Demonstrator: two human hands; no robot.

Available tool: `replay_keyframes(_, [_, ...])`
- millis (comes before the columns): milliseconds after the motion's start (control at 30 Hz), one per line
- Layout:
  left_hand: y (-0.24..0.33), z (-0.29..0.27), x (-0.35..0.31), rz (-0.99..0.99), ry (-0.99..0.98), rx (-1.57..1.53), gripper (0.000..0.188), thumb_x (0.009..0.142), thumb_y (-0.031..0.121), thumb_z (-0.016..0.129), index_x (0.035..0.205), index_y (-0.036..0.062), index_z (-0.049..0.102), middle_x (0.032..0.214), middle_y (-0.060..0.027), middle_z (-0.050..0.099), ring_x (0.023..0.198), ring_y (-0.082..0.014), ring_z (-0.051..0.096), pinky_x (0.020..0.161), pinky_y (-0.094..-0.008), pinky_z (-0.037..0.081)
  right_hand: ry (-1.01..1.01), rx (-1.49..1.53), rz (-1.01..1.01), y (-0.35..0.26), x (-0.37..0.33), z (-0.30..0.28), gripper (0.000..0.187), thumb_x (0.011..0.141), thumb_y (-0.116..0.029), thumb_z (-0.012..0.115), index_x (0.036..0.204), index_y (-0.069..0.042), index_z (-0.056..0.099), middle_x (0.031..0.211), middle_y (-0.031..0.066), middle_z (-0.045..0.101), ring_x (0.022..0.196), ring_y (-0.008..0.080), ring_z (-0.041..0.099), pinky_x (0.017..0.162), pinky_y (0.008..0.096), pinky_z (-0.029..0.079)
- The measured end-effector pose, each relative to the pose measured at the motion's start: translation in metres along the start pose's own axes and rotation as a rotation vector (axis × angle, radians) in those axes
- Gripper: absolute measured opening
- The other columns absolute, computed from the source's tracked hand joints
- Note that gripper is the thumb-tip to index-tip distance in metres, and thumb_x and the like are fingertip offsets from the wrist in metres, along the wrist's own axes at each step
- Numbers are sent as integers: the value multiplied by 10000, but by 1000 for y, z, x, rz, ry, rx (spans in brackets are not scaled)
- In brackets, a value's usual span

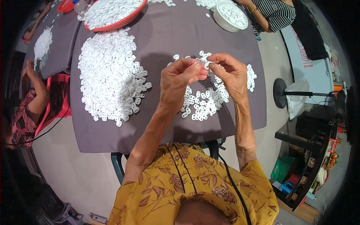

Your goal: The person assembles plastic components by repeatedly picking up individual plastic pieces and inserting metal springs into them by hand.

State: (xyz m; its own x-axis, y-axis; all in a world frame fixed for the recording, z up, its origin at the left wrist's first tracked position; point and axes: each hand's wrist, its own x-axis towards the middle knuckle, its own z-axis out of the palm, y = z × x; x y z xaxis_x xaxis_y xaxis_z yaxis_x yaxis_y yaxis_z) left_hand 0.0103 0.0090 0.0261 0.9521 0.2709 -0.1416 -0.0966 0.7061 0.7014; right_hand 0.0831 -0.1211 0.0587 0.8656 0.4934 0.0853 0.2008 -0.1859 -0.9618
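Over the table my two hands meet almost fingertip to fingertip. My right hand (231, 73) pinches a small white oval plastic piece (206, 65) with holes in it between thumb and forefinger. Close against it, the thumb and fingers of my left hand (178, 75) are pressed together; what lies in that pinch is too small and hidden to make out. Below and behind the hands is a loose scatter of similar white pieces (204, 107), with thin dark slender items partly visible among them. A much larger heap of white pieces (107, 71) lies left of my left forearm.
A red basket (123, 23) full of white pieces stands at the far left, a white tub (237, 27) of them at the far right. A small pile (251, 78) lies beyond my right wrist. Other people's arms (37, 88) show left and far right. The grey-covered table (108, 137) ends before me.
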Motion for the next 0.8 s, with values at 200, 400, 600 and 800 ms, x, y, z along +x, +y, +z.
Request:
replay_keyframes(200, [-2, 0, 0, -26, 6, -26, 135, 810, 71, 584, 881, -43, 594, 857, -99, 604, 770, -155, 612, 714, -262, 517, 34, 45, 23, 4, -3, 0, 102, 757, 11, 615, 859, 11, 605, 767, 12, 595, 704, 63, 540, 625, 188, 418])
replay_keyframes(400, [-5, -2, 0, -20, 2, 5, 135, 826, 72, 562, 894, -44, 578, 866, -109, 600, 777, -171, 609, 733, -278, 517, 13, -42, -16, 6, -3, 0, 96, 748, 13, 617, 843, 6, 604, 779, 19, 595, 690, 65, 535, 614, 194, 420])
replay_keyframes(600, [-4, 0, -1, -24, -10, 27, 149, 839, 93, 554, 917, -33, 567, 882, -123, 606, 792, -182, 610, 741, -292, 512, -77, -72, -28, 6, -2, -6, 87, 741, 20, 602, 826, 4, 599, 763, 22, 592, 677, 70, 530, 607, 204, 416])
replay_keyframes(800, [-4, 0, -2, -15, -15, 47, 161, 833, 104, 563, 928, -26, 576, 877, -119, 617, 746, -141, 586, 699, -258, 483, 46, 380, 126, 3, 0, 4, 101, 751, 14, 581, 852, 18, 590, 734, 41, 597, 656, 87, 544, 629, 216, 427])
